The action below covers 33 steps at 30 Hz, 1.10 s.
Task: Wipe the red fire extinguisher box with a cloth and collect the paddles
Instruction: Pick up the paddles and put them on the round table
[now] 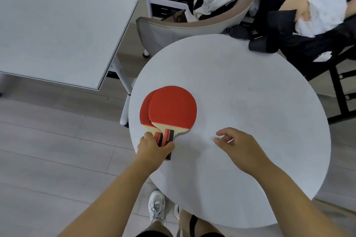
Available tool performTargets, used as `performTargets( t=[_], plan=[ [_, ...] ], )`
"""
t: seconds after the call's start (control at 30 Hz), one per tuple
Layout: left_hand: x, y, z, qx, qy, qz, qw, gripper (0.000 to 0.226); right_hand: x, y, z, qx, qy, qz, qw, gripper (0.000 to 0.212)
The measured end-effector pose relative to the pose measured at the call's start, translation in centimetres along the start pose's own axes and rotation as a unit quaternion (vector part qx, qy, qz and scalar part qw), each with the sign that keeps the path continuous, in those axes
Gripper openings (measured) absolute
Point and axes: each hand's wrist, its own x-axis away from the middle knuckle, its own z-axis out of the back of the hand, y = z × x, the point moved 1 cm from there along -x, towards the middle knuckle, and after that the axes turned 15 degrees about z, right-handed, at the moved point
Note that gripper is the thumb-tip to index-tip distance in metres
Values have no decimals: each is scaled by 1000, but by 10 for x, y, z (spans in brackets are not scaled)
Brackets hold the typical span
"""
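- Red rubber faces upward on two paddles, stacked and slightly fanned, so the lower paddle shows as a crescent to the left of the upper paddle.
- The left hand grips both handles together, with fingers and thumb wrapped round them. Striped red and black wood shows above the knuckles, and one butt end pokes out on the hand's right side.
- From that grip the blades reach forward, away from the person, low over the round table near its left edge. I cannot tell whether they touch the top.
- To the right of the grip, apart from the paddles, the right hand holds nothing. Its fingers are loosely curled over the bare tabletop.
- Well beyond the grip, at the far right, a white cloth sits bundled among dark clothing, which spills onto the table's far edge.
- Ahead of the grip, past the table's rim, a chair is heaped with light and dark garments.
- Left of the grip and farther off, a rectangular table stands on the pale wooden floor.
- Behind the grip, nearer the person, a pale shoe is on the floor beside the table's rim.
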Motion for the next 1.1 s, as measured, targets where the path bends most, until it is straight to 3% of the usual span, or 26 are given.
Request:
performTargets(
  t=[0.3,0.4,0.53,0.67,1.1],
  plan=[
    [6,7,-11,-54,107,2,993,55,-9,4,-1,2,-31,5,1000,20],
    [5,11,-16,-87,100,11,991,60,-9,4,-1,5,-35,9,999,20],
    [4,12,-15,-67,90,9,994,33,-8,6,-1,10,-37,13,999,21],
    [7,5,-14,-46,97,-6,994,21,-7,8,-2,11,-46,17,999,22],
    [5,1,-9,-43,113,-24,992,26,-6,7,3,10,-48,30,998,21]
  ],
)
